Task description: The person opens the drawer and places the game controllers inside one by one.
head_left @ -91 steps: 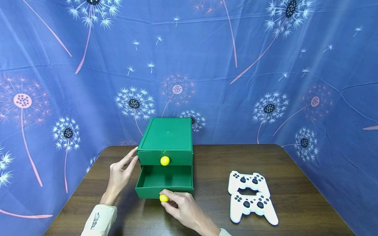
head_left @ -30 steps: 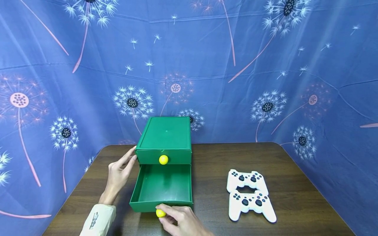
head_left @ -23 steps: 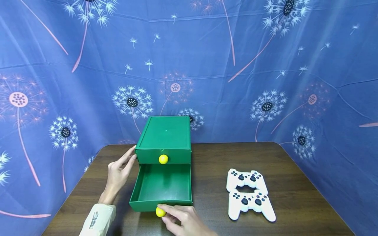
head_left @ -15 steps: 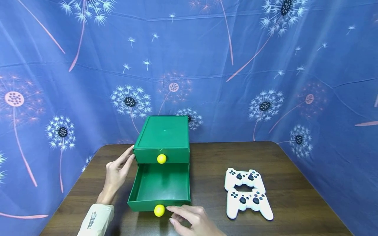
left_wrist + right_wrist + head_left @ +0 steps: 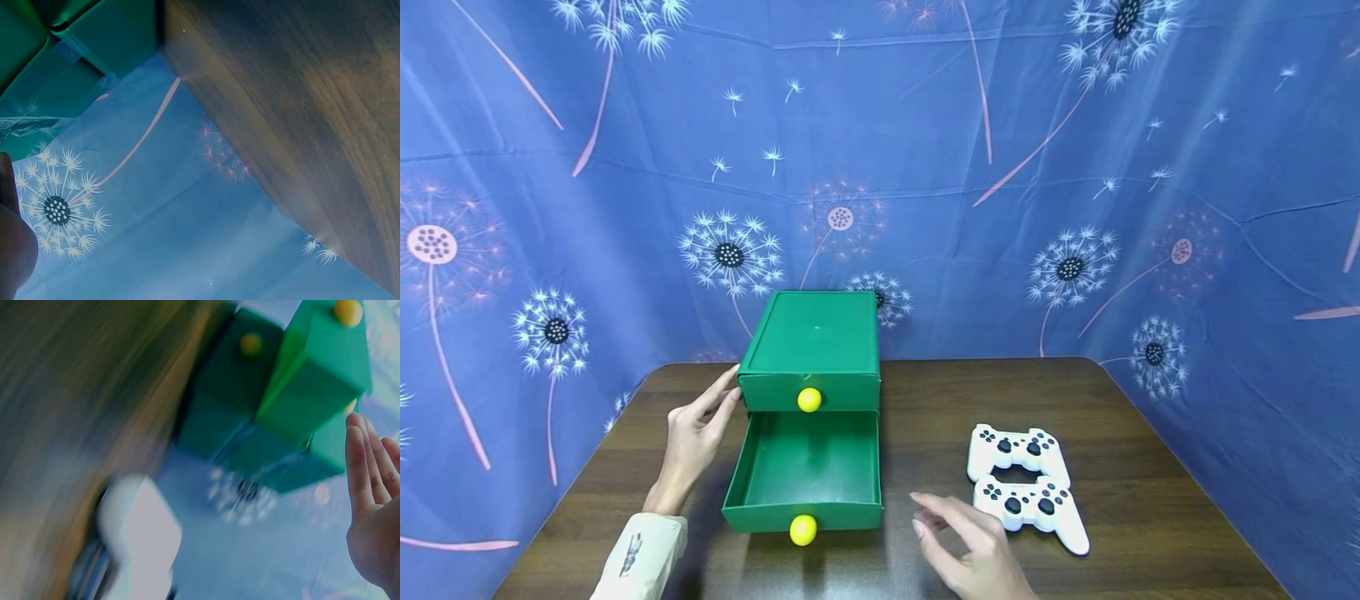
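A green two-drawer box stands on the table. Its lower drawer is pulled out, with a bare floor showing, while the upper drawer is in. Each drawer front carries a round yellow knob. My left hand touches the box's left side near the top front corner with extended fingers. My right hand is off the knob, relaxed and holding nothing, just left of two white game controllers. It covers part of the nearer controller; the farther controller lies behind that one.
A dark wooden table lies under everything. Behind it hangs a blue cloth with dandelion prints. In the right wrist view, the box and a white controller appear blurred.
The lower drawer came farther out with my right hand pinching its knob. That hand then let go and moved right to the controllers. My left hand kept its place on the box.
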Available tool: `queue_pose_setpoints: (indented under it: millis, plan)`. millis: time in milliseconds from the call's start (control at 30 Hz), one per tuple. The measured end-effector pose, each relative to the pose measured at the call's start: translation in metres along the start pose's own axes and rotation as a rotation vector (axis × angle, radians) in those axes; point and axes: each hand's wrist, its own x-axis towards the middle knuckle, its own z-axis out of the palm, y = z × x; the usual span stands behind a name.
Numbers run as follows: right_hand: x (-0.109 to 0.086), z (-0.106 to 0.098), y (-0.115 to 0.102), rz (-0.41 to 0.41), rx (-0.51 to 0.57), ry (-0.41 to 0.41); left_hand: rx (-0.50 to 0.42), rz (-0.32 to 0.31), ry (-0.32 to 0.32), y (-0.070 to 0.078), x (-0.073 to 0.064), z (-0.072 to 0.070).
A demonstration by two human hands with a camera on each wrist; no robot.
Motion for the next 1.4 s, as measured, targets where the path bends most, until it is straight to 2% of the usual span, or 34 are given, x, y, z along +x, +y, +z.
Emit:
queue_pose_setpoints:
  millis: [200,400,533,733,1033,1233,1400]
  plan:
    - [-0.009,-0.042,0.028,0.111,-0.159,0.071,0.02,0.011,0.015,0.0,0.0,0.0]
    - [-0.014,-0.083,0.051,0.266,-0.318,0.107,0.033,0.017,0.023,-0.002,-0.001,0.002]
    - [-0.02,-0.103,0.064,0.379,-0.43,0.11,0.036,0.014,0.022,-0.002,-0.001,0.003]
    - [-0.031,-0.121,0.08,0.525,-0.489,0.059,0.024,0.014,0.02,0.0,0.001,0.002]
    - [-0.036,-0.142,0.098,0.639,-0.497,0.002,0.022,0.021,0.027,-0.001,0.0,0.003]
    - [-0.038,-0.146,0.11,0.81,-0.495,-0.145,0.022,0.011,0.037,-0.003,0.0,0.003]
    - [-0.041,-0.15,0.121,0.895,-0.497,-0.246,0.03,0.01,0.035,-0.002,0.0,0.003]
